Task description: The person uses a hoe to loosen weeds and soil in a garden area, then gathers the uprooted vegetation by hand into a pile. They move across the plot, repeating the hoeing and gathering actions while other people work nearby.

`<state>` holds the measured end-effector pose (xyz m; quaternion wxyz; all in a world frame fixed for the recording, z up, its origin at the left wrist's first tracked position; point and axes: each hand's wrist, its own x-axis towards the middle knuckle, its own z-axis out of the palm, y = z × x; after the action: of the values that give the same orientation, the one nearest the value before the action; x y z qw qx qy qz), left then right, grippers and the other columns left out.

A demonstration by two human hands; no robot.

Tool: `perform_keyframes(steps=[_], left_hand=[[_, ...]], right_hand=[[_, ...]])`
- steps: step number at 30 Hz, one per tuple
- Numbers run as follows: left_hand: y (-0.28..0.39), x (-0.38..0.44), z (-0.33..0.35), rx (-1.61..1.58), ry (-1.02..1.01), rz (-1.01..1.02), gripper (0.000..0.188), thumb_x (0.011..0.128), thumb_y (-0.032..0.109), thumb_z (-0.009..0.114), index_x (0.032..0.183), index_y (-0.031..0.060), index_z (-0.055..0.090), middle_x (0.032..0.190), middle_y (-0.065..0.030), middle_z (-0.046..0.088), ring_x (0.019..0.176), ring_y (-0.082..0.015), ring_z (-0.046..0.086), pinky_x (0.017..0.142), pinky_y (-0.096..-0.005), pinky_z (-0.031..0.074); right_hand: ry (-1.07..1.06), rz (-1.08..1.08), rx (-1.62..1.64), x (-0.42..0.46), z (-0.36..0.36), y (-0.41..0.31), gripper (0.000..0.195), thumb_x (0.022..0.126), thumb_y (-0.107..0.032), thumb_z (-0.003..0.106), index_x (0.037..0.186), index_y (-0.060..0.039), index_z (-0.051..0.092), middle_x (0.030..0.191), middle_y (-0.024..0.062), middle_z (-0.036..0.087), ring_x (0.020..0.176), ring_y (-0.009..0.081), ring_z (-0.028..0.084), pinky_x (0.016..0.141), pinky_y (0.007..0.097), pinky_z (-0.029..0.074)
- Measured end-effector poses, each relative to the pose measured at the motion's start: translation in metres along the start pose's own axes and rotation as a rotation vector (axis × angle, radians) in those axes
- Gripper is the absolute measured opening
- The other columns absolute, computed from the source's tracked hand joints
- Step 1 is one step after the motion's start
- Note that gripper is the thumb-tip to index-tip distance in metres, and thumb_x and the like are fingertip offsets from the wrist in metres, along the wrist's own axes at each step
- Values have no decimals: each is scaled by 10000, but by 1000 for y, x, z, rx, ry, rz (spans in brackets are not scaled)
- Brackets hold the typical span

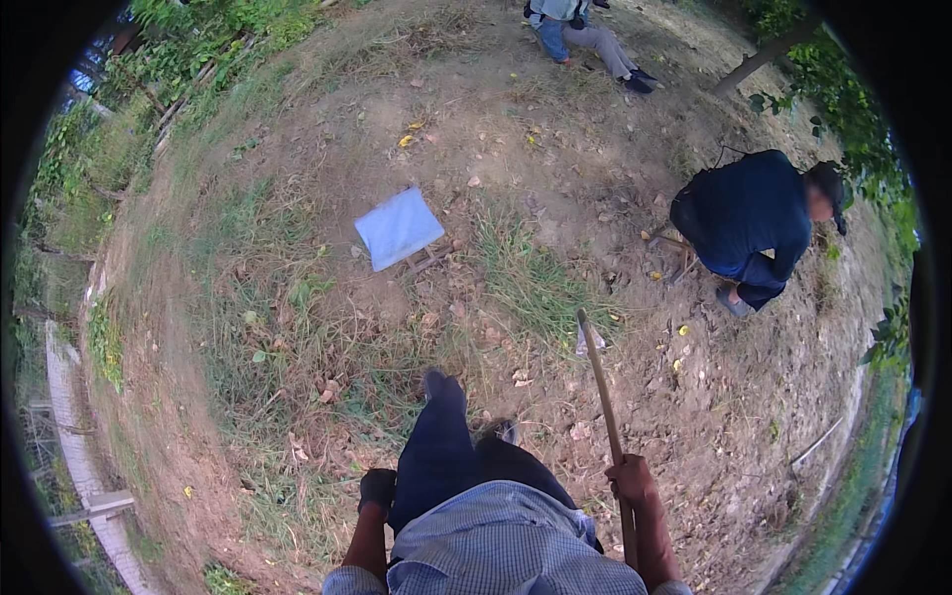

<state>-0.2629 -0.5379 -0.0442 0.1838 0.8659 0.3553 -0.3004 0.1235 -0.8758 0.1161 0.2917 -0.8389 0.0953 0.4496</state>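
My right hand [632, 480], bare, is closed around a long wooden tool handle [606, 394] on my right side. At the handle's far end a pale, flat piece, perhaps a hoe blade [593, 342], shows near the ground by a grass clump [539, 279]. My left hand [378, 489], in a dark glove, hangs beside my left thigh. Its fingers look curled, but whether it holds anything is hidden. Ahead of my feet stands a low wooden stool [428, 262] topped with a light blue cloth or pad [400, 228].
At right, a person in dark clothes [744, 212] bends forward on a low stool [680, 253]. Another person [587, 37] sits on the ground at the top, near a leaning tree trunk [766, 56]. A pale strip [78, 416] edges the left side; a thin stick [817, 442] lies right.
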Motion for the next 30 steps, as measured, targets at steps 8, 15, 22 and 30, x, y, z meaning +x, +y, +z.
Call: perform_keyframes(steps=[8,15,22,30], left_hand=[[-39,91,-54,7,-18,106,193,673,281,723,753,114,670,804,-126,670,784,-315,670,661,-437,537],[-114,190,-77,-753,-110,-150,185,630,238,744,708,112,632,704,-86,627,692,-263,642,593,-396,515],[-87,219,-121,-999,-272,-115,129,666,215,713,694,126,624,655,-48,610,648,-173,645,545,-331,511],[-4,236,-160,-286,-140,115,186,616,258,722,686,115,626,694,-89,629,685,-289,645,582,-418,516]], right_hand=[[37,-63,0,25,21,-142,225,777,-91,638,892,84,555,593,105,570,486,179,558,421,323,446],[55,-23,131,51,37,-208,198,752,-100,650,823,66,567,578,85,558,469,167,546,415,312,437],[-25,-25,130,106,21,-243,185,757,-105,649,791,58,568,574,91,563,464,169,546,414,319,442],[-120,-29,156,199,15,-227,233,772,-140,643,812,76,565,598,111,576,474,200,583,414,343,463]])
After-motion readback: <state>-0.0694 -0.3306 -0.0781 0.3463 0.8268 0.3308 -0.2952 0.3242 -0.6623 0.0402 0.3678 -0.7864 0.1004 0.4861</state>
